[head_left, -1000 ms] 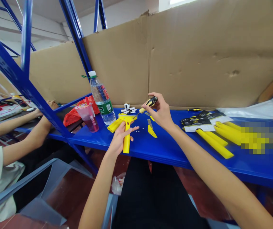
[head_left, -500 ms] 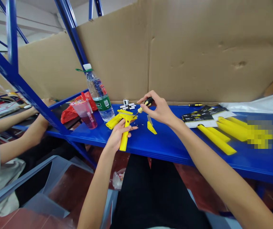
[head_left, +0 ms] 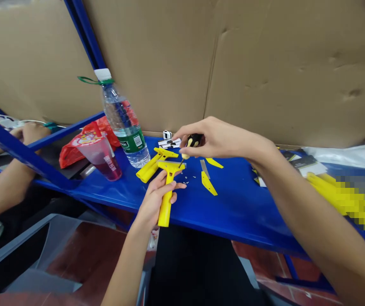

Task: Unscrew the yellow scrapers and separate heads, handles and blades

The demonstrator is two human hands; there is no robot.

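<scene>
Bottle point(head_left: 120, 112), clear plastic, white cap, green label, on blue counter point(head_left: 239, 204). Translucent cup point(head_left: 101, 159), red liquid, near bottle. Red plastic bag point(head_left: 66, 155), crumpled, behind cup. Cardboard panel point(head_left: 157, 63), brown, at back. Blue metal post point(head_left: 86, 34). Grey chair point(head_left: 59, 229), lower left.

The right hand point(head_left: 216, 138) is hiding part of the screwdriver point(head_left: 194, 140), the left hand point(head_left: 154, 197) part of the scraper point(head_left: 165, 209). Specks point(head_left: 194, 177) between them are lying too tiny to identify. Right of both, pixelation is blurring yellow pieces point(head_left: 325, 190).
</scene>
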